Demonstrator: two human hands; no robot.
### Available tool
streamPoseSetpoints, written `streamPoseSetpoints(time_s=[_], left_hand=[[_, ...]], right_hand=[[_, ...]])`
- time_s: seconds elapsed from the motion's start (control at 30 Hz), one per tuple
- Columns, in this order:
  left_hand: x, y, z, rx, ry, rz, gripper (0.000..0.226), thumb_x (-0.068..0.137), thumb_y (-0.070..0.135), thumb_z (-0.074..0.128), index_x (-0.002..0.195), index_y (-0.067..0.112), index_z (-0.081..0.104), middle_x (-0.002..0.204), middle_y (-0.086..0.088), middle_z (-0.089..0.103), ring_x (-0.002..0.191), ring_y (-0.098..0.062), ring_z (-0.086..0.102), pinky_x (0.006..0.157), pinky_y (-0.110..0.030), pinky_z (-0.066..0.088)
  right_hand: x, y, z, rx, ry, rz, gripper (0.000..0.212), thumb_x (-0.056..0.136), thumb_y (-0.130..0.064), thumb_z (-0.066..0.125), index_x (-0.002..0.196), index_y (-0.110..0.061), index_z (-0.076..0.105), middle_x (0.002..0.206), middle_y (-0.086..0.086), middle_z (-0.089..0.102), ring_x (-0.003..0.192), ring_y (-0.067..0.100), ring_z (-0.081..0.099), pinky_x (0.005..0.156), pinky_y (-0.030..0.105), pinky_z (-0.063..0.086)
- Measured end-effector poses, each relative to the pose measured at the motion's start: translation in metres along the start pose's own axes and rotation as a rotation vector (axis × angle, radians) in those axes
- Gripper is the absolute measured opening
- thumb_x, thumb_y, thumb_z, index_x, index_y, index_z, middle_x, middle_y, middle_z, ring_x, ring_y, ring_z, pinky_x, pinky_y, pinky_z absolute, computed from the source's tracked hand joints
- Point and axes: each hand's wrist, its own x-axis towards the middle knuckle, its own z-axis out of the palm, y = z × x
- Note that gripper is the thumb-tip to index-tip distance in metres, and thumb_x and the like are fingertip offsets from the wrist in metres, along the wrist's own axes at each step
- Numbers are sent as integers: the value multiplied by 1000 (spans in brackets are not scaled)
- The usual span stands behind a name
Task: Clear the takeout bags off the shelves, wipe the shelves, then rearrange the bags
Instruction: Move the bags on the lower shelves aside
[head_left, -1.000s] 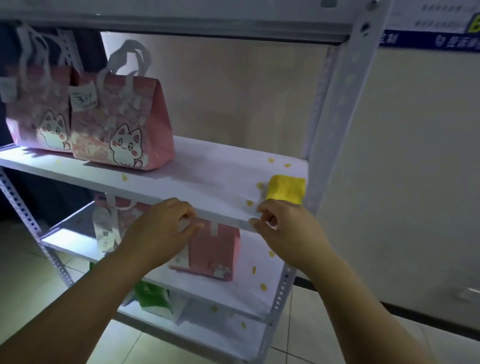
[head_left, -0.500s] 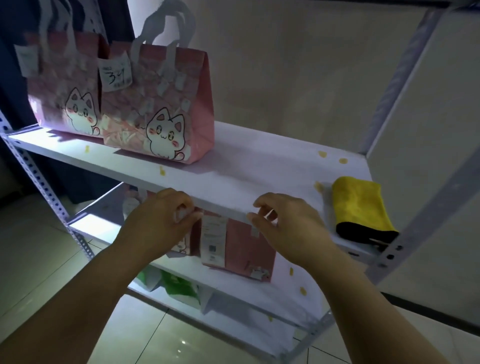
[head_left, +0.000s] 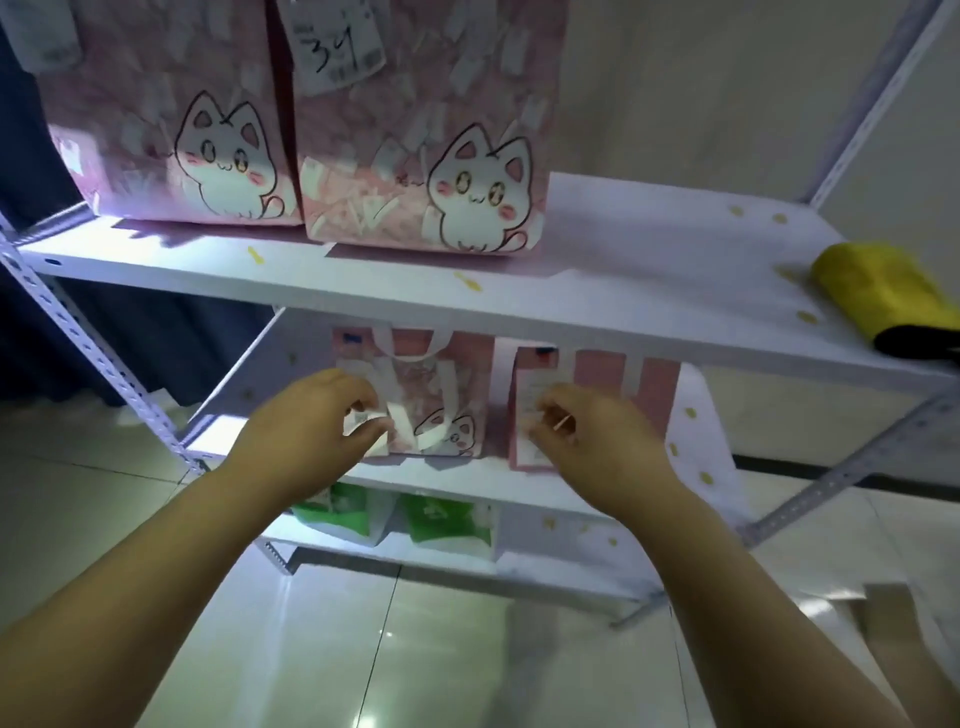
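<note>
Arms are stretching in from seven and five o'clock, left hand (head_left: 317, 423) and right hand (head_left: 597, 434) hanging level, fingers loosely curled.

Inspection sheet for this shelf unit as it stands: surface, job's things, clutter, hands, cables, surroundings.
Surface: white upper shelf, with middle shelf and bottom shelf below.
Job's things: upper left cat bag and upper right cat bag side by side on upper shelf; middle left bag, middle right bag; left green bag, right green bag on bottom shelf; yellow cloth at upper shelf's right end.
Clutter: yellow scraps scattered on shelves.
Grippers: left hand at middle left bag, right hand at middle right bag; grip unclear.
Cables: nothing seen.
Surroundings: tiled floor, beige wall.
</note>
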Motion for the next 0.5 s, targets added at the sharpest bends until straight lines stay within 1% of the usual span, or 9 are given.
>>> streamPoseSetpoints(time_s=[0.13, 0.2, 0.33, 0.43, 0.5], left_hand=[[-3, -41, 18, -22, -64, -28, 25, 83, 39, 64, 97, 19, 65, 87, 9, 54, 81, -14, 55, 72, -31, 48], [-2, -58, 34, -27, -98, -54, 26, 84, 40, 63, 99, 19, 64, 92, 6, 58, 82, -15, 56, 73, -33, 49], [5, -88, 76, -57, -151, -134, 28, 84, 42, 62, 102, 20, 62, 98, 4, 61, 85, -16, 58, 73, -33, 51], [12, -113, 111, -62, -186, -204, 31, 84, 42, 63, 104, 19, 61, 100, 1, 63, 84, -17, 58, 71, -30, 49], [16, -132, 133, -70, -191, -281, 38, 84, 44, 61, 109, 16, 60, 102, -2, 64, 85, -19, 58, 68, -28, 45]], right_hand=[[6, -17, 41, -2, -71, 63, 19, 89, -45, 53, 92, -27, 59, 84, -10, 63, 76, 12, 58, 67, 32, 52], [11, -16, 62, -11, -74, 87, 20, 89, -43, 54, 94, -25, 61, 86, -10, 64, 76, 12, 58, 68, 31, 52], [30, 0, 105, -24, -90, 157, 20, 88, -43, 55, 94, -25, 60, 85, -15, 61, 75, 8, 54, 60, 25, 43], [48, 18, 141, -37, -107, 251, 22, 88, -44, 54, 100, -26, 58, 85, -15, 57, 75, 10, 53, 55, 22, 36], [59, 29, 162, -38, -125, 321, 28, 88, -43, 54, 108, -23, 56, 91, -9, 61, 81, 16, 56, 60, 25, 41]])
